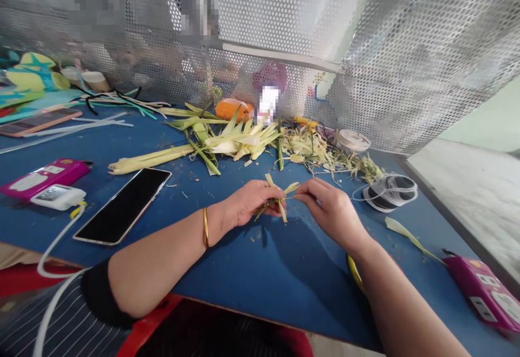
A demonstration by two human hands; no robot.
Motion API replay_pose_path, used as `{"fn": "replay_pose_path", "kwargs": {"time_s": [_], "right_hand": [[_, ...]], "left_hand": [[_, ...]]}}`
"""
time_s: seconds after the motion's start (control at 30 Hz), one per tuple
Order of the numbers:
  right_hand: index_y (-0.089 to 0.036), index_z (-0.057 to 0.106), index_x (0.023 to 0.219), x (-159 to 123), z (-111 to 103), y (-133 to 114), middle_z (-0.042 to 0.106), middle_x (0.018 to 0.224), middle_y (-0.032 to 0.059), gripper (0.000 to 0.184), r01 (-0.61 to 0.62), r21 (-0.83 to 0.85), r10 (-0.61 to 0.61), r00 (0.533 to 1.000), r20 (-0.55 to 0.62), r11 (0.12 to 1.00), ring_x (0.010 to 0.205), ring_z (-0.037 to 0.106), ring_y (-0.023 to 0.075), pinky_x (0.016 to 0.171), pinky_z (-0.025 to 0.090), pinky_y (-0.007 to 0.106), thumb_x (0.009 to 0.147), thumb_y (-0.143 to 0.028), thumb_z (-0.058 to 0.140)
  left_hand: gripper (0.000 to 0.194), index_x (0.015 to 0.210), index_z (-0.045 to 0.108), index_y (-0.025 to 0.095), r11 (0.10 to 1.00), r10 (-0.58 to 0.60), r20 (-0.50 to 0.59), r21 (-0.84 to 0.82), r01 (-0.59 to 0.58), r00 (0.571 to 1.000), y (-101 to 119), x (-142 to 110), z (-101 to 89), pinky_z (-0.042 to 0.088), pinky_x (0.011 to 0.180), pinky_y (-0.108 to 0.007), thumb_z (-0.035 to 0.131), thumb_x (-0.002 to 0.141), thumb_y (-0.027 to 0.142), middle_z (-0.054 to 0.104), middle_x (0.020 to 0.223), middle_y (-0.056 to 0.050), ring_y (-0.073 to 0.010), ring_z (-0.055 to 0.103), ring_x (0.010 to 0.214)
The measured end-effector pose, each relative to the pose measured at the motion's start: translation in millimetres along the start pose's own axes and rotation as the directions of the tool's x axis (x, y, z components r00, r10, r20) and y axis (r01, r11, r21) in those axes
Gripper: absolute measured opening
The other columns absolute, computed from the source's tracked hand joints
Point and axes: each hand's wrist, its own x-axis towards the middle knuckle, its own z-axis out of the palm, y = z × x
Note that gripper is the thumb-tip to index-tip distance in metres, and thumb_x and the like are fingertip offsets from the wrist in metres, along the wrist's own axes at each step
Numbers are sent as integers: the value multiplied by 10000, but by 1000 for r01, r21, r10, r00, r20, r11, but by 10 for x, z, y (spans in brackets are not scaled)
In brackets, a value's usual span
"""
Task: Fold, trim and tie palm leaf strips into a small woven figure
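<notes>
My left hand, a gold bangle at its wrist, pinches a small bundle of pale green leaf strips above the blue table. Close to its right, my right hand is closed, thumb against forefinger, on a thin white thread. The thread runs on towards a spool at the right. Behind both hands lies a heap of pale leaves, with shredded leaf scraps beside it.
A black-screened phone and a magenta power bank lie left. Another magenta power bank and a loose leaf are right. An orange packet and tape roll stand near the perforated metal screen.
</notes>
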Motion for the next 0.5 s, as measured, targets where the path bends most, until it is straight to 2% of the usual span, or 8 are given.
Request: {"fn": "replay_pose_path", "kwargs": {"time_s": [0.1,0.27,0.5], "right_hand": [[-207,592,829,15,-12,-20,622,853,61,180,111,-95,-112,994,-3,989,764,590,184,689,451,290,965,-223,475],[-209,560,841,34,31,-14,651,982,103,197,227,-92,-229,973,-4,969,922,599,221,807,454,336,988,-220,430],[-218,524,841,-7,187,31,631,750,53,200,110,-200,-100,993,61,974,645,531,187,654,362,300,985,-242,388]], "left_hand": [[105,659,646,109,999,17,-37,41,-16,999,9,-16,22,526,591,-246,679,728,180,660,639,-52,-131,636,573],[73,650,645,115,995,13,-12,98,-12,1000,13,-54,51,508,587,-251,689,694,153,653,627,-45,-124,614,558],[45,647,658,129,992,8,61,125,-16,998,14,-72,61,497,609,-261,698,662,140,654,621,-39,-127,610,571]]}}
